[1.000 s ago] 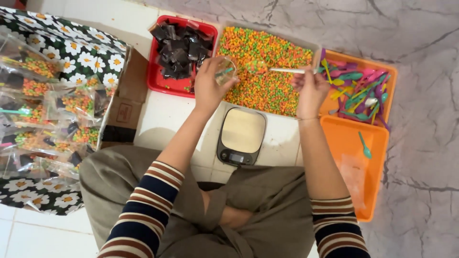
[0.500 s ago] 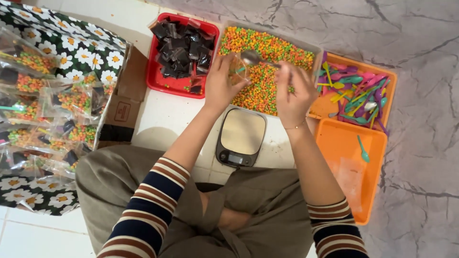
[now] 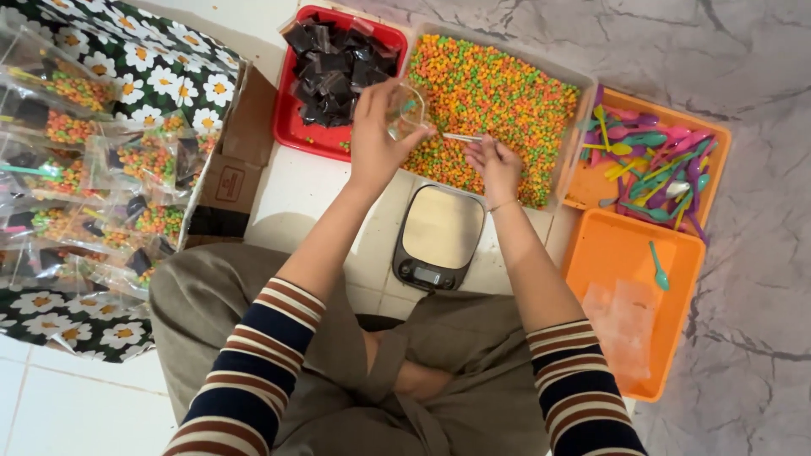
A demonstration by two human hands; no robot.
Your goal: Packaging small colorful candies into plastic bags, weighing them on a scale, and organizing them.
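Above the tray of colourful cereal [image 3: 498,93], the left hand [image 3: 378,139] grips a small clear bag [image 3: 408,110], fingers curled round its mouth. Just beside it, the right hand [image 3: 497,165] pinches a thin spoon handle [image 3: 463,137] that points into the bag. Below both hands sits a kitchen scale [image 3: 439,238], with a red tray of dark sachets [image 3: 338,67] to the left.
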